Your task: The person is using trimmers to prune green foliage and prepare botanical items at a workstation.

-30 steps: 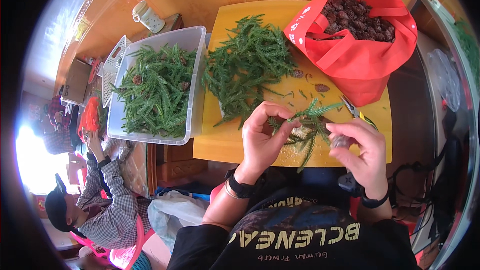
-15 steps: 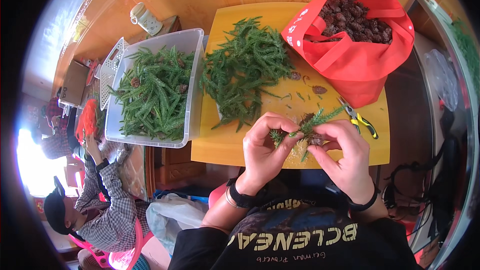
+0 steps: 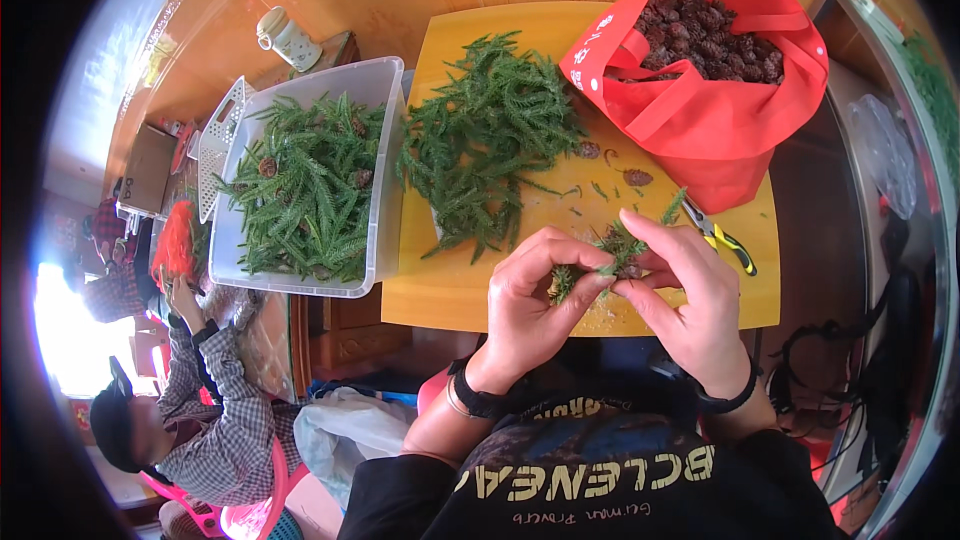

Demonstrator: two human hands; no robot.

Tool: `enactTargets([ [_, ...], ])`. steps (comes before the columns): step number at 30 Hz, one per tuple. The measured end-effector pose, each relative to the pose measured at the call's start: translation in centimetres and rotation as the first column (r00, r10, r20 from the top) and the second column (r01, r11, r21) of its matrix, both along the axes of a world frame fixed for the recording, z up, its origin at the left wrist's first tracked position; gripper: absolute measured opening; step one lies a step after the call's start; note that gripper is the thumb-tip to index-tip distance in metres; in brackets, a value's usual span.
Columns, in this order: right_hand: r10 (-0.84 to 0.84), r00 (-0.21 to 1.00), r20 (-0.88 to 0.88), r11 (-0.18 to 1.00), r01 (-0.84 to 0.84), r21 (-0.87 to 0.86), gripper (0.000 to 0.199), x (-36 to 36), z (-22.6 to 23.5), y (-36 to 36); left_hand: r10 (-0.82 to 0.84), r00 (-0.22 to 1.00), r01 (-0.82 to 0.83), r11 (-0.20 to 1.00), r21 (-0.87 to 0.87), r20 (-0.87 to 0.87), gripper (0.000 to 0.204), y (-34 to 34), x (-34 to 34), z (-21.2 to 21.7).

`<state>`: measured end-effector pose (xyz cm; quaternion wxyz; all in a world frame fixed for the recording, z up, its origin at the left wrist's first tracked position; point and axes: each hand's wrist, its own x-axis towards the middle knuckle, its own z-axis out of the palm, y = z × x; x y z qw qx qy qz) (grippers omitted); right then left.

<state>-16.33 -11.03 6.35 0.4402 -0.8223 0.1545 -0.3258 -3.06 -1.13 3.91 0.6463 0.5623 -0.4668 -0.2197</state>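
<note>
Two hands meet over the near edge of the yellow table (image 3: 450,290), and between them we pinch a small green sprig (image 3: 612,252). Our left hand (image 3: 530,290) curls its fingertips shut on the sprig's left end, while our right hand (image 3: 690,285) closes thumb and fingers on its right end, where a dark bit, perhaps a cone, shows; we cannot tell for sure. The sprig is lifted just above the table, close to our chest.

Just beyond our right hand lie yellow-handled cutters (image 3: 722,238), and near them two loose brown cones (image 3: 637,178) among scattered needles. Farther back on the table sits a heap of green sprigs (image 3: 495,135). On the right stands an open red bag (image 3: 700,110) filled with dark cones. Left of the table, touching its edge, a clear plastic bin (image 3: 388,190) holds more sprigs and a few cones. Below left, another person (image 3: 215,430) in a checked shirt sits.
</note>
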Motion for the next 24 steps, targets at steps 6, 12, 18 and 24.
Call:
enactTargets([
  [6, 0.041, 0.999, -0.004, 0.989, -0.04, 0.144, 0.037, 0.0, -0.3, -0.2, 0.009, 1.0, -0.009, 1.0, 0.001, 0.005, 0.014, 0.0, 0.2, -0.3],
  [12, 0.037, 0.999, -0.002, 0.985, -0.036, 0.169, 0.031, 0.2, -0.2, -0.2, 0.043, 0.981, -0.025, 0.995, -0.1, 0.19, 0.019, -0.2, 0.4, -0.9],
  [18, 0.071, 0.997, 0.034, 0.969, -0.077, 0.236, 0.034, 0.1, -0.1, -0.3, -0.001, 0.994, 0.021, 0.984, -0.178, 0.108, 0.02, -0.5, 0.2, -1.1],
  [24, 0.096, 0.992, 0.082, 0.951, -0.116, 0.286, 0.048, 0.2, 0.2, 0.0, -0.025, 0.991, 0.053, 0.978, -0.204, 0.134, 0.026, -0.2, 0.5, -0.6],
])
